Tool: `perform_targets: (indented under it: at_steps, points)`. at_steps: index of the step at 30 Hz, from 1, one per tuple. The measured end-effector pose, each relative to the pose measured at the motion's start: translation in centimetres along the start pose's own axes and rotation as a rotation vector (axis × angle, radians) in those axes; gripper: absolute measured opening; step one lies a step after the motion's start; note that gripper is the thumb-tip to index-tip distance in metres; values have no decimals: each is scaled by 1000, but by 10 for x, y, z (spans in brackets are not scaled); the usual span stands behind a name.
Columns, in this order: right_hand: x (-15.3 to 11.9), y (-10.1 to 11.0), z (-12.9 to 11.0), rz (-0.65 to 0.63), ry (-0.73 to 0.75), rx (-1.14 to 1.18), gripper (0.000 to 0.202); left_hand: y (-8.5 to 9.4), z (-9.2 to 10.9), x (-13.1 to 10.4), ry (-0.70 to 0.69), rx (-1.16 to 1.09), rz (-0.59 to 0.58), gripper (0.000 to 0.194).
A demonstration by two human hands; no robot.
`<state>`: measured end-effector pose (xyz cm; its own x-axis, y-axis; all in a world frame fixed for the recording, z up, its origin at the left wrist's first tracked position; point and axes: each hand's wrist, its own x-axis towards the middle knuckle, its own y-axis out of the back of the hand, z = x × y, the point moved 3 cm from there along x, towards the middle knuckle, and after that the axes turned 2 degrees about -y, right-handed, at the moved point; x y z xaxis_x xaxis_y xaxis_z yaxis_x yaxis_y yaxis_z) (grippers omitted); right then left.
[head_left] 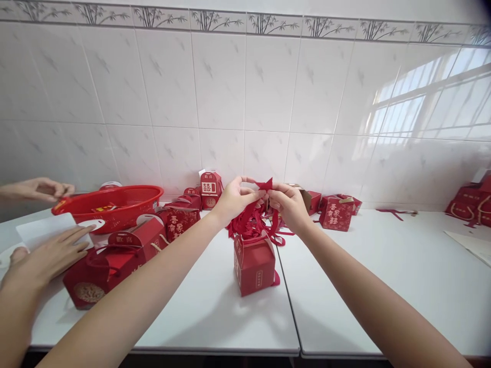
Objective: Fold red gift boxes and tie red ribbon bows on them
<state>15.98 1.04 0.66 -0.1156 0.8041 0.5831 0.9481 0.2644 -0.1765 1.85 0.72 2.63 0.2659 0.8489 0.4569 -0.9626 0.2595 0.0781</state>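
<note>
Both my hands pinch a red ribbon (pixel 264 185) in front of me, above the table. My left hand (pixel 238 195) has thumb and fingers closed on one part of it, and my right hand (pixel 287 202) grips it close by, fingertips almost meeting. A loose length hangs down from the fingers. Below stands a small red gift box (pixel 256 266) with a rounded top, upright on the white table. Just behind the box lies a tangled heap of red ribbons (pixel 247 222), partly hidden by my hands.
Another person's hand (pixel 57 255) rests on a white-lined open box at left; their other hand (pixel 42 190) is over a red plastic basket (pixel 130 199) with small packets. Red boxes (pixel 115 255) stand left, more (pixel 335 212) behind right, against a tiled wall. A seam (pixel 289 286) splits the tables.
</note>
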Motion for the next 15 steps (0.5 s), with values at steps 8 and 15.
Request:
perform_targets:
  at_steps: [8,15]
  points:
    - [-8,13,2,-177,246,-385,17,8,-17,-6,181,-237,-56,19]
    - [-24,15,-3,-215,964,-1164,24,13,-15,-20,212,-328,21,21]
